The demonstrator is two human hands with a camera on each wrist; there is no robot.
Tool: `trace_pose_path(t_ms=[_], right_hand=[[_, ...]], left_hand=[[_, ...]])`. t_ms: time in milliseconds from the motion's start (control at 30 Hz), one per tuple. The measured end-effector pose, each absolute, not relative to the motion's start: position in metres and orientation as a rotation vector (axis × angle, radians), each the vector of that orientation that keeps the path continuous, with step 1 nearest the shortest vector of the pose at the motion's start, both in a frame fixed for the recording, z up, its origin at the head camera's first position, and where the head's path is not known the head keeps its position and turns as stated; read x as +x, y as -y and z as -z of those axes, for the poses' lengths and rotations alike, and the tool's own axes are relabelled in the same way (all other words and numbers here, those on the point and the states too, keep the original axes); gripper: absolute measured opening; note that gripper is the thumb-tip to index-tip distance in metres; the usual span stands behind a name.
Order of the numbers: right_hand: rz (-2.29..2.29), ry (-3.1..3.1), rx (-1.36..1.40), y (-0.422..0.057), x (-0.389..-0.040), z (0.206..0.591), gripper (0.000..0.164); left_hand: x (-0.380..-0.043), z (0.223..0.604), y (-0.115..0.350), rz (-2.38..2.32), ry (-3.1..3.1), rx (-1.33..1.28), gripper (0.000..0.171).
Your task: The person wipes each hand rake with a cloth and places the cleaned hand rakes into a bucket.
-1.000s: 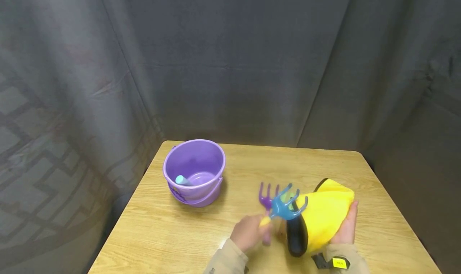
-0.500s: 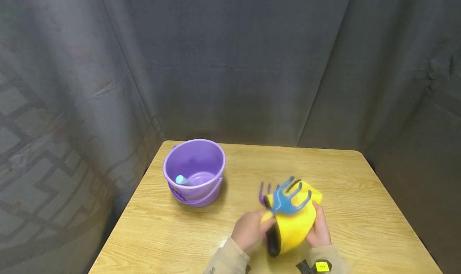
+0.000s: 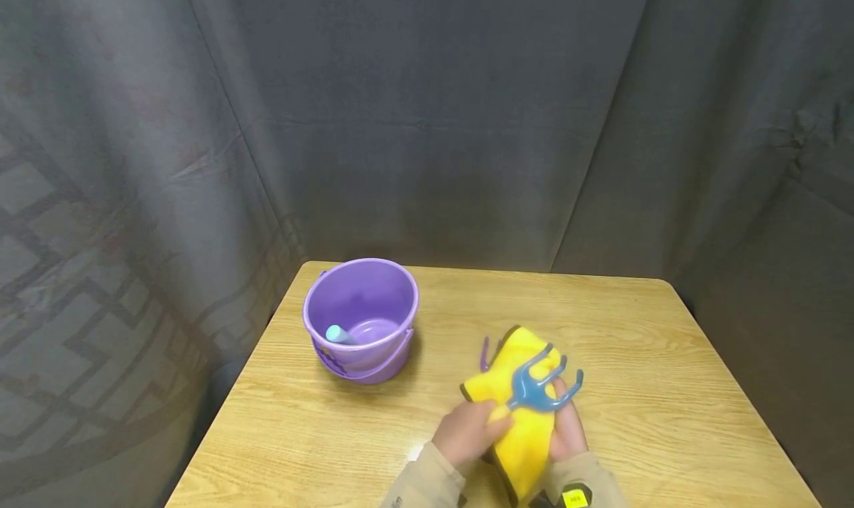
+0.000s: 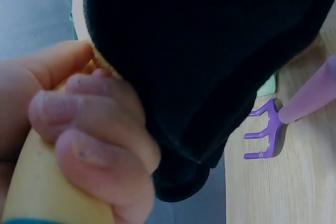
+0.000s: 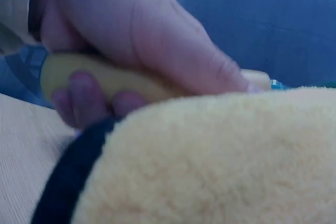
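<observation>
My left hand [image 3: 463, 430] grips the yellow handle [image 4: 31, 182] of a small toy rake [image 3: 530, 391] with blue tines. The fingers curl round this handle in the left wrist view. A yellow fuzzy cloth [image 3: 523, 449] with a black underside spreads behind the rake, and my left thumb sits right at its edge. On the cloth's right side, my right hand [image 3: 567, 423] holds it from behind, most of the fingers hidden. The right wrist view shows the cloth's yellow face [image 5: 210, 156] up close, the left hand beyond it. The rake's tines overlap the cloth in the head view.
A purple bucket [image 3: 363, 358] stands at the back left of the wooden table [image 3: 300, 449], with a light blue rod-like end [image 3: 339, 334] inside. Mostly hidden behind the cloth lies a purple toy rake [image 4: 273, 132], with something pale green [image 4: 269, 86] beside it. Grey curtains [image 3: 427, 122] surround the table.
My right hand has brought the cloth leftward, up against the blue rake and my left hand. The cloth has turned and now covers more of the purple rake. My left hand has barely moved.
</observation>
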State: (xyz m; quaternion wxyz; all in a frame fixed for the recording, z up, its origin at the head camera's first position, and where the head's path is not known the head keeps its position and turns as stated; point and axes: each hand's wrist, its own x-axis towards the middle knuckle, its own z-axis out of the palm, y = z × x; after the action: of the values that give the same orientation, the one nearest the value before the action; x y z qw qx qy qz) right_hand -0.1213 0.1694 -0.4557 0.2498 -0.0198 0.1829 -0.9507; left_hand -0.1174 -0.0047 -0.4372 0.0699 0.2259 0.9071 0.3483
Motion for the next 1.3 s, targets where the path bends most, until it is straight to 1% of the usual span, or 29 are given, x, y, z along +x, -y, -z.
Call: trace_pose_path(t_ms=[133, 300, 500, 700, 867, 1000, 1100, 1167, 1300], right_hand=[[2.605, -0.638, 0.103, -0.168, -0.117, 0.451, 0.047], [2.65, -0.775, 0.347, -0.166, -0.117, 0.445, 0.037], [2.745, -0.841, 0.563, -0.167, -0.119, 0.441, 0.027], [2.729, -1.168, 0.802, -0.172, -0.117, 0.438, 0.018], [2.713, -1.268, 0.856, -0.179, -0.117, 0.437, 0.02], [2.72, -1.301, 0.918, -0.186, -0.12, 0.436, 0.032], [2.714, -1.291, 0.941, -0.194, -0.122, 0.433, 0.037], [2.719, -1.257, 0.978, -0.2, -0.122, 0.431, 0.037], [2.78, -1.147, 1.006, -0.212, -0.123, 0.427, 0.034]], left_hand=[[-0.118, 0.437, 0.005, -1.004, -2.708, 0.681, 0.033], [-0.118, 0.438, 0.005, -0.98, -2.705, 0.674, 0.034], [-0.116, 0.44, 0.003, -0.977, -2.704, 0.68, 0.034], [-0.114, 0.442, 0.002, -0.951, -2.739, 0.69, 0.035], [-0.113, 0.441, 0.004, -0.828, -2.792, 0.755, 0.033], [-0.114, 0.441, 0.006, -0.793, -2.772, 0.799, 0.027], [-0.114, 0.441, 0.008, -0.839, -2.706, 0.803, 0.025], [-0.114, 0.44, 0.009, -0.863, -2.667, 0.793, 0.023], [-0.111, 0.439, 0.012, -0.87, -2.634, 0.77, 0.028]])
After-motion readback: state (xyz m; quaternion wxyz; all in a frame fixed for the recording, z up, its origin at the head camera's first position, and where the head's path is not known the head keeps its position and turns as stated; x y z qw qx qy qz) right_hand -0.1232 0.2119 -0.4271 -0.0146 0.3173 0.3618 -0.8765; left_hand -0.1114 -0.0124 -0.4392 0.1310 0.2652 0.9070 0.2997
